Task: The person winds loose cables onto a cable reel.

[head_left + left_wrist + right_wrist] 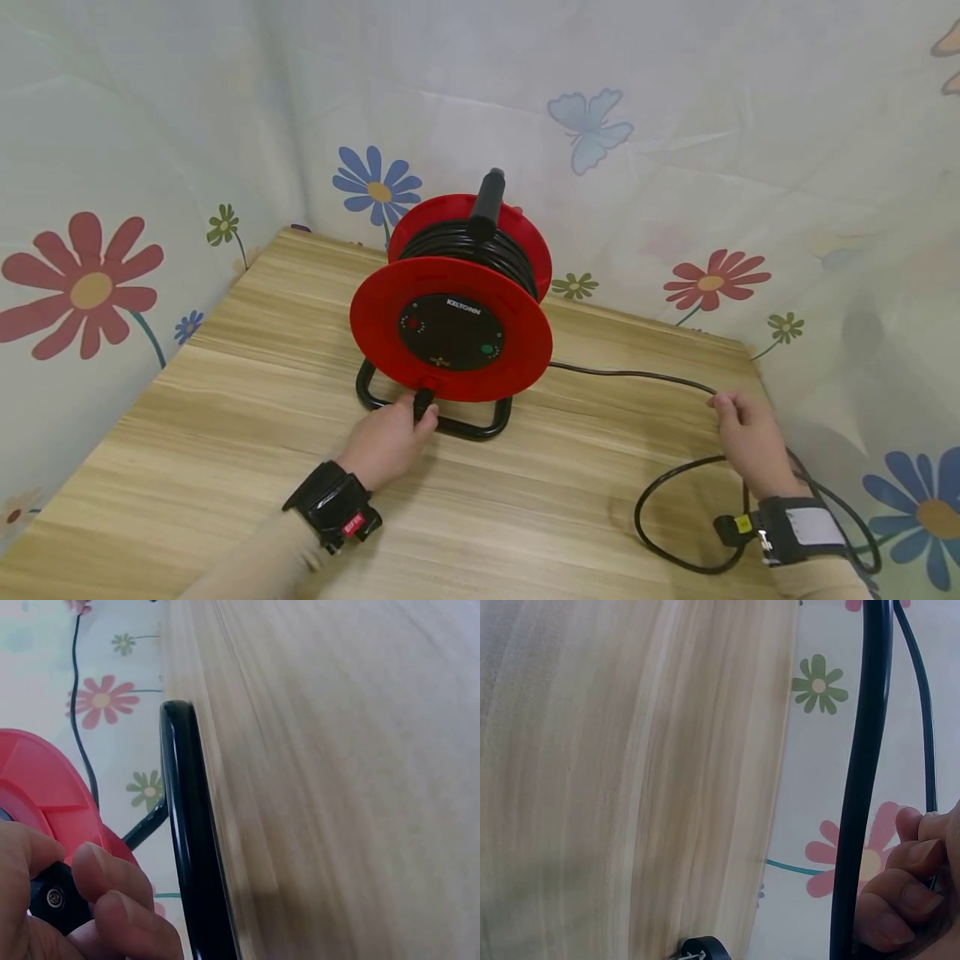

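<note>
Tabletop (pixel 225 400): its far edge is running behind the cable reel (pixel 453 329), close to the flower-print curtain (pixel 450 100); the left edge is slanting down toward your near left. Wood is stretching widely to the left of the reel and between your two hands on the near side. Your right side is tighter: the right edge is passing near your right hand (pixel 753 442), with the curtain hanging just beyond.

The reel is standing upright near the far edge, directly beyond your left hand (pixel 390 442) and well to the left of your right. Your left hand is gripping the black crank knob (pixel 424 403) low on the near flange, thumb and fingers curled about it. Your right hand is pinching the black cable (pixel 637 374), which is leading rightward from the reel; slack is looping beneath and around that hand.

Count: one reel, showing two red flanges, one crank knob, one black carry handle (pixel 487 204) rising at the top, and one black tubular stand (pixel 471 431) resting on the wood. One length of cable is running out, the rest lying wound between the flanges. You are wearing two wrist straps, one per arm.
</note>
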{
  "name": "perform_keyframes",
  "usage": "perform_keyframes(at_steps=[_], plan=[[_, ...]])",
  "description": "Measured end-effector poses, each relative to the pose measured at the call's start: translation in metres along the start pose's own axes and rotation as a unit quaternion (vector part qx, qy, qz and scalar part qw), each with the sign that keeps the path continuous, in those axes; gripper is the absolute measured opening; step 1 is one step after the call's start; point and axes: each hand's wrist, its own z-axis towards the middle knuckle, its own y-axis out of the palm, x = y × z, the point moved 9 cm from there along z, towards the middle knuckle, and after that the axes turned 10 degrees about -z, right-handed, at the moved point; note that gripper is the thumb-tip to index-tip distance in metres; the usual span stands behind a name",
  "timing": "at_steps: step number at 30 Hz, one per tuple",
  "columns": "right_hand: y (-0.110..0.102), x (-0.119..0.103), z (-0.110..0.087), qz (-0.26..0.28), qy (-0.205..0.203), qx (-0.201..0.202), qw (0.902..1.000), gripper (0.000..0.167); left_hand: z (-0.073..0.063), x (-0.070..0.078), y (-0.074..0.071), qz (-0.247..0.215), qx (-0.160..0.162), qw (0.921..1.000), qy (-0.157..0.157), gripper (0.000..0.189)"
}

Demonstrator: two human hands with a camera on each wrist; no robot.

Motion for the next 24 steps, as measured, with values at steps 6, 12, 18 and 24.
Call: perform_keyframes(at_steps=[6, 12, 18, 24], plan=[[0.009, 0.002, -0.002, -0.001, 0.005, -0.012, 0.9999, 0.05, 0.0, -0.01, 0.001, -0.056, -0.006, 0.9979, -0.032, 0.032], [0.016, -0.001, -0.003, 0.018, -0.012, -0.018, 0.9996, 0.051, -0.002, -0.016, -0.003, -0.117, -0.018, 0.9917, -0.051, 0.035], [0.021, -0.008, -0.004, 0.027, -0.015, -0.023, 0.9993, 0.053, -0.002, -0.018, -0.012, -0.125, -0.018, 0.991, -0.046, 0.039], [0.025, -0.019, -0.006, 0.031, -0.023, -0.027, 0.9989, 0.051, -0.002, -0.024, -0.023, -0.13, -0.009, 0.9896, -0.061, 0.042]])
